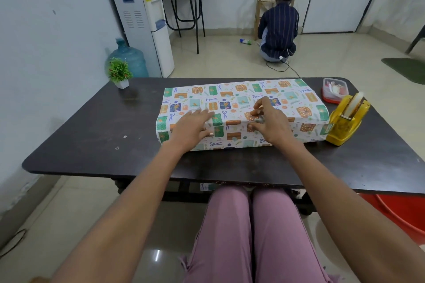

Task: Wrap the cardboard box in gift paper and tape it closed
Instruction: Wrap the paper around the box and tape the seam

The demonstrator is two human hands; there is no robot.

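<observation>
head: left hand flat, right hand pinching gift paper.

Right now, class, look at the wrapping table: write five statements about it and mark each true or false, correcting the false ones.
1. The yellow tape dispenser stands at the right end of the wrapped box. True.
2. The left hand lies flat on the paper. True.
3. The small potted plant sits on the box. False: it stands on the dark table, at the far left corner.
4. The right hand holds scissors. False: its fingers are at the paper.
5. The red-lidded container sits behind the dispenser. True.
</observation>
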